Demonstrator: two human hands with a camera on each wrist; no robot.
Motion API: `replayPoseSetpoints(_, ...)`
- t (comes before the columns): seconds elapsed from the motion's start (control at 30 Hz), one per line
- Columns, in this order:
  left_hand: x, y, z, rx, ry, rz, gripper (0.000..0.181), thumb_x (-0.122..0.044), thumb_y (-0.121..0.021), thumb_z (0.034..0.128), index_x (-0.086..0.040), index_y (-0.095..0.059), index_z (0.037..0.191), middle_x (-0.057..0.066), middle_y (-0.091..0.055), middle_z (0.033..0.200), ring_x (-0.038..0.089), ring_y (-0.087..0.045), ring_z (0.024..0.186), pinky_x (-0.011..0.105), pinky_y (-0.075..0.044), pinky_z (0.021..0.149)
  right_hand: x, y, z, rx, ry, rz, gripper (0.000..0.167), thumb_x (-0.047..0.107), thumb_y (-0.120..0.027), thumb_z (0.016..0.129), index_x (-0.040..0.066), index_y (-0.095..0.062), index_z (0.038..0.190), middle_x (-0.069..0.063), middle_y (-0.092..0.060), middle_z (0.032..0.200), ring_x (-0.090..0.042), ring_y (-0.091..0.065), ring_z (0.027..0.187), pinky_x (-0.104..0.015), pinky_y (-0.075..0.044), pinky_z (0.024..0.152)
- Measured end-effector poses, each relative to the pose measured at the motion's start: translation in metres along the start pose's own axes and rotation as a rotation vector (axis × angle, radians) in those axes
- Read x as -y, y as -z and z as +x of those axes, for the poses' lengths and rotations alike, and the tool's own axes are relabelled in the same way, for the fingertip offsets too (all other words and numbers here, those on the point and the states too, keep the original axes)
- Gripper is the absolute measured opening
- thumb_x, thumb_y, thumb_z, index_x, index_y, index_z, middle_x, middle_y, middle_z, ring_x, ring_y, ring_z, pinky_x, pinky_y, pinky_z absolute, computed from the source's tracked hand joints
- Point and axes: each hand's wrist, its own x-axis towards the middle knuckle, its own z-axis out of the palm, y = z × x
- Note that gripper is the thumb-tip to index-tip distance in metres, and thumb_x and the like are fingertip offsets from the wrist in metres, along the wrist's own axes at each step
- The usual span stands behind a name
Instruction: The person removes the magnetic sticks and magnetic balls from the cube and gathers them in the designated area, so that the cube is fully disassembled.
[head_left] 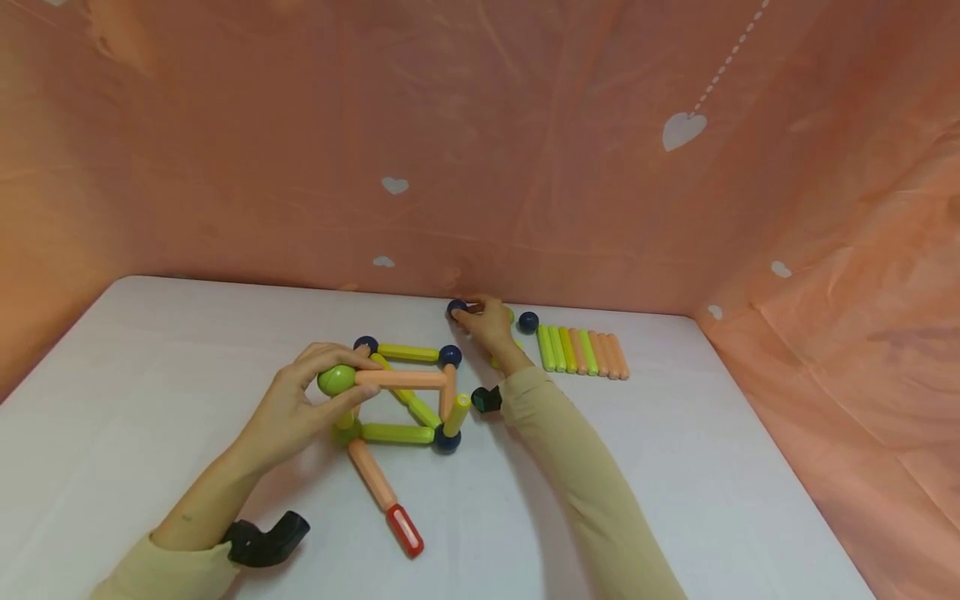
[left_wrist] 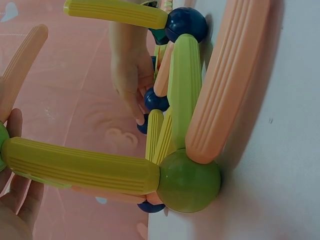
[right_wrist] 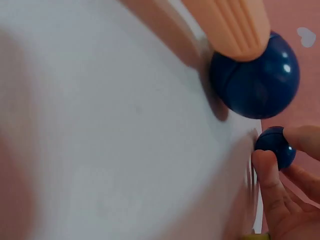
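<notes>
Blue ball pinched w/ R hand; L hand clamped on 1 green ball.

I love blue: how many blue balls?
5 dark blue balls: one in the right hand, one beside the stick row, three on the multicoloured stick frame: back left, back right, front right. More may hide.

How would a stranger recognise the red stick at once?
On the white table, find the frame of sticks and balls. From its front left green ball, a pink stick juts out. At its end is the red stick, the only red piece.
</notes>
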Motion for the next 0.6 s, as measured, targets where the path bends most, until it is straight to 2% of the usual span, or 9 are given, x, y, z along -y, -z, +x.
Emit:
replayPoseSetpoints(0.1, -0.001, 0.0, 0.0, 0.005, 0.008, 0.003, 0.021, -0.014, -0.072, 0.0865, -0.014, -0.069, 0.107, 0.006, -0.059, 0.117, -0.001, -0.044, 0.117, 0.055, -0.032, 0.103, -0.001, 0.004, -0.003, 0.005, -0.001, -0.032, 0.042, 0.019, -0.07, 0.088, 0.006, -0.06, 0.127, -0.018, -0.065, 0.116, -0.021, -0.069, 0.085, -0.024, -0.055, 0.069)
replayPoseSetpoints(0.23, -0.001, 0.001, 0.0, 0.01, 0.02, 0.02, 0.022, -0.015, -0.071, 0.0871, -0.013, -0.068, 0.109, 0.007, -0.059, 0.117, 0.001, -0.044, 0.115, 0.055, -0.033, 0.102, -0.003, 0.012, -0.014, 0.031, 0.046, -0.074, 0.045, 0.021, -0.068, 0.089, 0.007, -0.057, 0.13, -0.017, -0.061, 0.123, -0.029, -0.064, 0.107, -0.037, -0.052, 0.09)
replayPoseSetpoints(0.3, -0.001, 0.002, 0.0, 0.01, 0.026, 0.024, 0.023, -0.015, -0.071, 0.0873, -0.013, -0.067, 0.109, 0.006, -0.059, 0.118, 0.002, -0.044, 0.115, 0.055, -0.033, 0.102, -0.004, 0.017, -0.023, 0.05, 0.09, -0.075, 0.043, 0.018, -0.067, 0.089, 0.005, -0.058, 0.129, -0.017, -0.062, 0.122, -0.03, -0.064, 0.107, -0.038, -0.052, 0.091)
replayPoseSetpoints(0.5, -0.004, 0.003, -0.001, 0.019, 0.05, 0.03, 0.024, -0.016, -0.071, 0.0877, -0.012, -0.067, 0.11, 0.01, -0.057, 0.122, 0.022, -0.044, 0.121, 0.061, -0.031, 0.102, -0.012, 0.034, -0.061, 0.134, 0.22, -0.034, 0.036, 0.013, -0.067, 0.088, 0.001, -0.062, 0.122, -0.017, -0.066, 0.116, -0.029, -0.068, 0.094, -0.035, -0.055, 0.083)
replayPoseSetpoints(0.6, -0.005, 0.004, -0.001, 0.022, 0.06, 0.037, 0.025, -0.017, -0.071, 0.0876, -0.011, -0.067, 0.111, 0.011, -0.057, 0.122, 0.025, -0.044, 0.121, 0.063, -0.03, 0.102, -0.016, 0.041, -0.081, 0.197, 0.26, 0.009, 0.033, 0.011, -0.067, 0.088, -0.002, -0.062, 0.119, -0.018, -0.066, 0.115, -0.027, -0.069, 0.09, -0.032, -0.054, 0.082)
